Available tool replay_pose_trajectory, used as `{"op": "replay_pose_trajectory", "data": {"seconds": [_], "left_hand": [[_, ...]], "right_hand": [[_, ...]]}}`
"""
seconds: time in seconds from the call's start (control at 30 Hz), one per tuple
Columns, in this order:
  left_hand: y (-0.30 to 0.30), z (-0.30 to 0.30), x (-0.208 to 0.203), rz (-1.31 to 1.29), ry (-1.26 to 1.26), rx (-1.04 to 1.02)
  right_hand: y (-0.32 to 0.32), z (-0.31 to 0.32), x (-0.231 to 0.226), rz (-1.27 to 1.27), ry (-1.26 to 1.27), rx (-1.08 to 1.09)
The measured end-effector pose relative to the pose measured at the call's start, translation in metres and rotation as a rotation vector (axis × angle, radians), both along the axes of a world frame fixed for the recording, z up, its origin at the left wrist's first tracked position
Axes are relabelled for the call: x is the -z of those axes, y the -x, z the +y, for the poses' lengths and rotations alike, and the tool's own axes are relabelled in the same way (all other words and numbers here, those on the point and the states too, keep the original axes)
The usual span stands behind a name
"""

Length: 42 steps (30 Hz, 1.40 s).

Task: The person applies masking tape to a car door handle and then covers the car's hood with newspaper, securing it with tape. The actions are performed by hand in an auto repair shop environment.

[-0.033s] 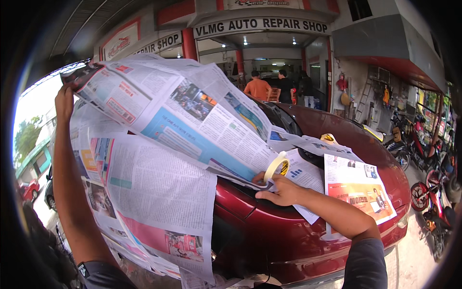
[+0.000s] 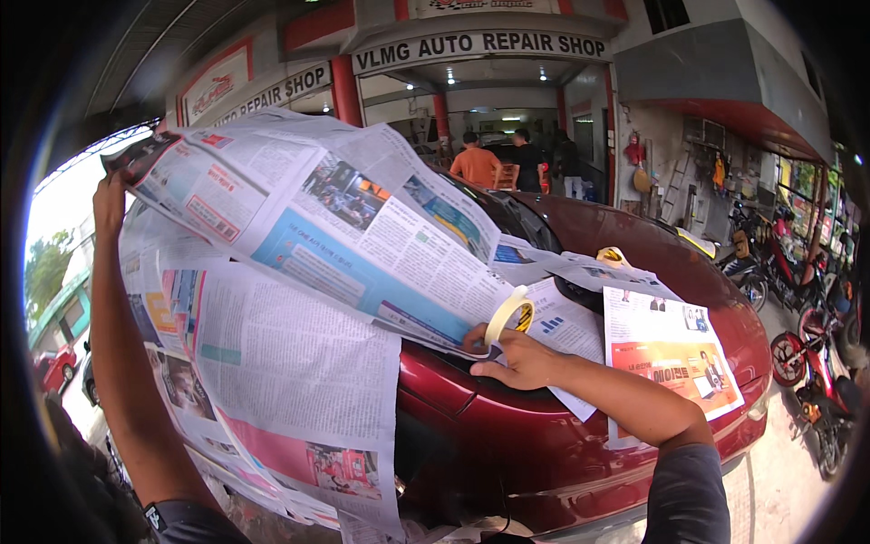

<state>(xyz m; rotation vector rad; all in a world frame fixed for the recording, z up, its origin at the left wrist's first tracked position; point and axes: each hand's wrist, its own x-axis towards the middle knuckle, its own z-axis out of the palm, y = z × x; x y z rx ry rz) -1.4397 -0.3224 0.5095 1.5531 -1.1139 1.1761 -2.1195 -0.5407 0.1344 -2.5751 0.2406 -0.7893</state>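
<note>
A large newspaper sheet [image 2: 362,272] is stretched between my two hands, over the side of a dark red car [image 2: 544,453]. My left hand [image 2: 109,198] is closed on its dark-printed far left corner, arm raised. My right hand [image 2: 518,359] grips the sheet's lower right end near the car body. A roll of pale masking tape [image 2: 504,317] sits at that hand's fingers, its ring upright; the fingers partly hide how it is held. Beneath the held sheet, another newspaper sheet [image 2: 299,354] hangs down the car's side.
More newspaper [image 2: 675,358] lies on the car's right part, with a second tape roll [image 2: 613,257] behind it. Motorcycles [image 2: 816,363] stand at right. Several people [image 2: 476,163] are near the shop entrance at the back. A ladder [image 2: 678,179] leans on the wall.
The view has shifted slightly, so most things sit a little further left. Both hands keep their grip on the newspaper sheet, with little other visible movement.
</note>
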Motion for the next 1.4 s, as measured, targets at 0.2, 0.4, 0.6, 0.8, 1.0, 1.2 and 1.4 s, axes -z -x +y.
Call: {"op": "replay_pose_trajectory", "data": {"seconds": [0.2, 0.4, 0.6, 0.8, 1.0, 1.2, 1.4], "left_hand": [[0.166, -0.033, 0.027, -0.092, -0.323, -1.075], [0.344, -0.123, 0.149, -0.181, -1.083, -0.005], [0.308, -0.115, 0.163, -0.059, -1.215, -0.193], [0.283, -0.120, 0.149, -0.006, -1.224, -0.281], [0.281, -0.121, 0.151, 0.022, -1.141, -0.307], [0.307, -0.125, 0.165, -0.051, -1.157, -0.254], [0.320, -0.139, 0.165, -0.009, -1.168, -0.342]], "right_hand": [[-0.020, -0.010, 0.009, -0.065, 0.540, -0.003], [0.012, -0.001, -0.039, -0.075, 0.380, -0.119], [0.058, -0.020, -0.069, 0.232, 0.357, 0.508], [0.027, -0.030, -0.019, 0.374, 0.220, 0.609], [0.033, -0.041, -0.051, -0.064, 0.241, 0.783], [0.080, -0.083, -0.084, -0.436, 0.135, 0.791], [0.102, -0.112, -0.091, -0.947, 0.046, 0.925]]}}
